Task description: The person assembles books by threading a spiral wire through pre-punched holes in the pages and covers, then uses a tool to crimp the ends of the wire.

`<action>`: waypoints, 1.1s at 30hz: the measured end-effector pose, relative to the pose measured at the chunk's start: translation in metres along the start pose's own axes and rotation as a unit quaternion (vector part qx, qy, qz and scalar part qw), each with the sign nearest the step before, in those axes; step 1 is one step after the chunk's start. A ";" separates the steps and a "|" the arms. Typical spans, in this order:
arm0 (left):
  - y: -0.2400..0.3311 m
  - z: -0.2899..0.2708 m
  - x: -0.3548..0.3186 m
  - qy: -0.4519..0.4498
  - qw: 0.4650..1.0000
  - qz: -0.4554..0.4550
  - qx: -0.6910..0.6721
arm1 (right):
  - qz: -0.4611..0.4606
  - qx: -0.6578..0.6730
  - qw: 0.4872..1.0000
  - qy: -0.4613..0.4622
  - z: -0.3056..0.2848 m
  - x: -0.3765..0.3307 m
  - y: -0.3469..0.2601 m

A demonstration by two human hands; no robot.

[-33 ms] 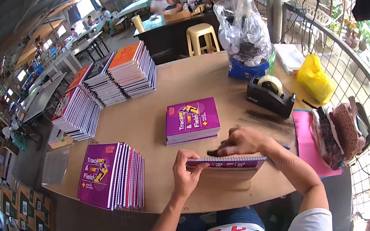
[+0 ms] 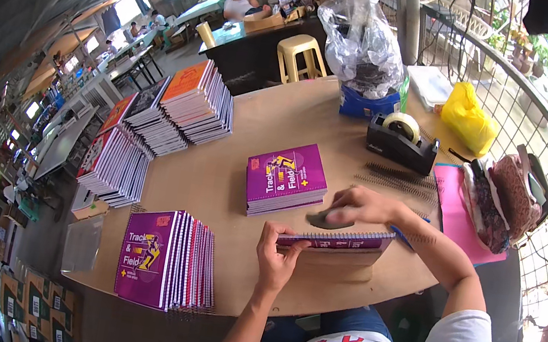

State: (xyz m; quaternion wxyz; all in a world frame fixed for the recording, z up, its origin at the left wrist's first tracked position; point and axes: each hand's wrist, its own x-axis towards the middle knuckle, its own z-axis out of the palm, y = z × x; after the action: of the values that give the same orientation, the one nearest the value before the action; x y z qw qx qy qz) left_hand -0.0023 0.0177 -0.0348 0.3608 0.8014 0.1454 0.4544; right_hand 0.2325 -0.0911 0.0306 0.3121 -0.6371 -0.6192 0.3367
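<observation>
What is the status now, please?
Left hand grips purple spiral-bound notebook edge. Right hand rubs dark flat tool along its spine. Nothing blocks.

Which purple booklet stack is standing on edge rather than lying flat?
The row of purple booklets at the table's near-left edge, spirals up; the other purple stack lies flat mid-table.

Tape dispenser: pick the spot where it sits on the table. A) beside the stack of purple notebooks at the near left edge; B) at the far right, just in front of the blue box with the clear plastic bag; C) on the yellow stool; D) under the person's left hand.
B: the black tape dispenser stands at the table's far right, right in front of the blue box holding the clear plastic bag.
</observation>
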 end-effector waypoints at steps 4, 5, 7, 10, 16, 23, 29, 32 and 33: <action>0.007 0.002 0.008 0.009 0.979 -0.096 -0.181 | -0.062 -0.123 0.990 -0.023 0.005 0.009 0.005; 0.000 -0.003 -0.002 0.007 0.968 -0.121 -0.219 | -0.020 -0.213 0.975 -0.051 0.003 0.008 0.003; -0.019 -0.019 -0.009 0.011 0.947 -0.138 -0.289 | -0.054 0.122 0.991 0.026 0.007 0.008 0.009; -0.030 -0.023 -0.005 -0.009 0.968 -0.132 -0.213 | -0.077 -0.027 0.993 -0.089 0.005 0.020 -0.006; -0.028 -0.024 -0.004 0.000 0.966 -0.136 -0.218 | -0.128 0.000 0.990 -0.064 0.012 0.029 -0.016; -0.023 -0.025 0.008 0.013 0.969 -0.128 -0.212 | -0.105 -0.034 0.992 -0.054 0.021 0.051 -0.008; -0.028 -0.023 -0.004 -0.001 0.953 -0.139 -0.270 | -0.111 -0.085 0.983 0.121 0.022 0.013 0.039; -0.018 -0.025 -0.003 -0.004 0.944 -0.147 -0.295 | 0.055 -0.238 0.926 0.288 0.026 -0.052 0.068; -0.022 -0.025 -0.003 -0.012 0.942 -0.152 -0.301 | 0.099 -0.291 0.900 0.308 0.038 -0.073 0.069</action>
State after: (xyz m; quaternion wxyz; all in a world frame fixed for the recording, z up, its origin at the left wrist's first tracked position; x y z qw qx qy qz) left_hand -0.0228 0.0425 -0.0437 0.6513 0.6294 0.1175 0.4072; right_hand 0.2411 -0.1673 -0.0444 0.2529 -0.8294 -0.4963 -0.0424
